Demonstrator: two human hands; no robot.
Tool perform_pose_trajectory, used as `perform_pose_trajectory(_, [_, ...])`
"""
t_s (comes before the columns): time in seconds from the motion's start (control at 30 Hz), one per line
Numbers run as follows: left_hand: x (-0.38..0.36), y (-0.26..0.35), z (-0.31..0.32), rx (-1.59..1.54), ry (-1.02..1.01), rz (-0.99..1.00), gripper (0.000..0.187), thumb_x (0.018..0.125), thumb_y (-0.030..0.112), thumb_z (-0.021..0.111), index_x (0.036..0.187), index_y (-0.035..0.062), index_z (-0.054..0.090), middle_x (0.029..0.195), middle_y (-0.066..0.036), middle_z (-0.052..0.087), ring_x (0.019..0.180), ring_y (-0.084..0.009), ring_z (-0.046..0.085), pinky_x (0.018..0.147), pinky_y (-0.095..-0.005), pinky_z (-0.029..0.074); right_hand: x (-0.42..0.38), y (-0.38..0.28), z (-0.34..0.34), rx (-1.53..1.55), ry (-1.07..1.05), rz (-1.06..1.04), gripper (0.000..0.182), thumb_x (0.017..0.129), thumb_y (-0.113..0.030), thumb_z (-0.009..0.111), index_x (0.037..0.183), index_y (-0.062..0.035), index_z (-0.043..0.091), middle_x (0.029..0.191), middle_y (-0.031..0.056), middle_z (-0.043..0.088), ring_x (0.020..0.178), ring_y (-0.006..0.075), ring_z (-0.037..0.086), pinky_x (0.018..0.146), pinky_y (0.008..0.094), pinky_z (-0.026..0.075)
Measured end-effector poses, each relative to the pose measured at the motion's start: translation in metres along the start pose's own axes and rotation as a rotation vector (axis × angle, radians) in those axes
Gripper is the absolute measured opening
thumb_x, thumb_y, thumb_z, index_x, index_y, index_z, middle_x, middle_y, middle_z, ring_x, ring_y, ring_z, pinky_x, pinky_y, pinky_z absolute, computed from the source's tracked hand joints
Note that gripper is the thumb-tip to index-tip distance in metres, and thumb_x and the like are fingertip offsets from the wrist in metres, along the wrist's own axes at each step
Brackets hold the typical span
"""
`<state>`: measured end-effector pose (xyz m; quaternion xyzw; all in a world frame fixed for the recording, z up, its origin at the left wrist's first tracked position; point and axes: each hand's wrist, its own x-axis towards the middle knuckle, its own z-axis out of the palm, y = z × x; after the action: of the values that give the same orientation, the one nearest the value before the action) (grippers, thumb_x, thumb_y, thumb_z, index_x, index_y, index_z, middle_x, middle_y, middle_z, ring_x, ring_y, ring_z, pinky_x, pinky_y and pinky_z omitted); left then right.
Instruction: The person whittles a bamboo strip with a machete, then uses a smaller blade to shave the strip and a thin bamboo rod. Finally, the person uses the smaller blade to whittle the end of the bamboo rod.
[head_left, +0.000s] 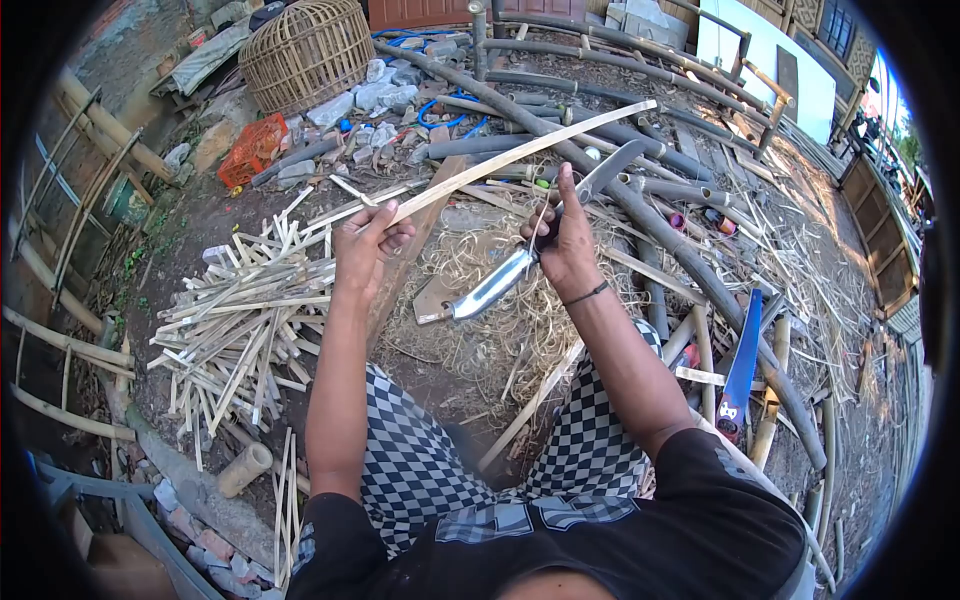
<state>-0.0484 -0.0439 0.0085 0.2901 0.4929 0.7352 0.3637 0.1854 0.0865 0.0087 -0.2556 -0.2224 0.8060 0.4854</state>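
My left hand (368, 242) is closed around the near end of a long pale bamboo strip (520, 152), which slants up and away to the right. In my right hand (566, 232) is a large knife, gripped near the middle; its broad blade (614, 168) points to the upper right. The knife's shiny silver handle (494, 286) sticks out below the palm, toward the lower left. A thin sliver hangs by the right fingers. Beneath both hands lie curly bamboo shavings (470, 345) and a small wooden board (432, 300).
A heap of split bamboo strips (240, 320) lies to the left. A blue-bladed handsaw (741, 350) rests at the right near bamboo poles (700, 260). Farther off are an orange crate (253, 150), a woven bamboo cage (306, 58) and stone rubble (385, 95).
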Motion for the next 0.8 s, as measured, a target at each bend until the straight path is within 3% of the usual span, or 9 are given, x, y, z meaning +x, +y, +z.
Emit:
perform_pose_trajectory(0.1, [-0.001,0.000,0.000,0.008,-0.074,-0.008,0.016,0.094,0.013,0.072,0.098,-0.0013,0.066,0.086,-0.014,0.073,0.072,-0.0171,0.072,0.064,-0.0233,0.058,0.002,-0.006,0.000,-0.032,-0.047,0.021,0.052,0.086,-0.056,0.076,0.100,-0.0115,0.054,0.057,-0.0072,0.037,0.044,0.0076,0.038,0.049,0.0274,0.037])
perform_pose_trajectory(0.13, [-0.002,0.000,0.000,0.009,-0.077,-0.009,0.016,0.094,0.013,0.072,0.098,-0.0013,0.066,0.086,-0.014,0.073,0.072,-0.0171,0.072,0.064,-0.0233,0.058,0.000,-0.006,0.001,-0.028,-0.042,0.008,0.049,0.089,-0.050,0.075,0.108,-0.0082,0.056,0.057,-0.0075,0.037,0.044,0.0070,0.038,0.049,0.0277,0.036])
perform_pose_trajectory(0.3, [-0.002,0.001,-0.004,0.038,-0.187,-0.061,0.017,0.094,0.014,0.071,0.099,-0.0016,0.066,0.088,-0.014,0.073,0.074,-0.0177,0.072,0.066,-0.0240,0.059,0.003,-0.010,-0.003,-0.073,-0.043,-0.007,0.037,0.092,-0.037,0.075,0.109,-0.0090,0.060,0.055,-0.0073,0.037,0.043,0.0084,0.037,0.048,0.0289,0.036])
perform_pose_trajectory(0.37, [-0.004,0.002,-0.006,0.075,-0.241,-0.084,0.017,0.095,0.014,0.070,0.102,-0.0015,0.066,0.089,-0.013,0.073,0.075,-0.0167,0.072,0.066,-0.0236,0.059,-0.001,-0.014,-0.003,-0.022,-0.082,-0.031,0.029,0.090,-0.031,0.078,0.099,-0.0075,0.064,0.057,-0.0044,0.044,0.043,0.0109,0.043,0.047,0.0305,0.042])
perform_pose_trajectory(0.63, [-0.015,0.008,0.000,0.329,-0.472,-0.232,0.025,0.095,0.013,0.069,0.113,-0.0050,0.066,0.091,-0.012,0.073,0.076,-0.0160,0.071,0.066,-0.0264,0.058,0.002,-0.018,-0.004,-0.058,-0.087,-0.045,0.024,0.092,-0.031,0.075,0.093,-0.0115,0.060,0.052,-0.0064,0.038,0.039,0.0102,0.039,0.046,0.0308,0.039])
perform_pose_trajectory(0.73, [-0.014,0.003,0.001,0.363,-0.522,-0.286,0.031,0.097,0.020,0.068,0.116,-0.0049,0.068,0.087,-0.008,0.072,0.068,-0.0124,0.069,0.060,-0.0243,0.054,0.002,-0.019,-0.004,-0.092,-0.096,-0.071,0.026,0.092,-0.030,0.075,0.084,-0.0121,0.057,0.052,-0.0057,0.038,0.039,0.0105,0.039,0.046,0.0316,0.040])
perform_pose_trajectory(0.8, [-0.015,0.000,0.005,0.380,-0.528,-0.361,0.033,0.100,0.028,0.065,0.112,-0.0028,0.071,0.078,0.000,0.067,0.060,-0.0067,0.059,0.052,-0.0220,0.045,-0.001,-0.020,-0.003,-0.138,-0.118,-0.081,0.030,0.092,-0.029,0.075,0.079,-0.0133,0.054,0.052,-0.0046,0.039,0.039,0.0116,0.041,0.045,0.0319,0.040])
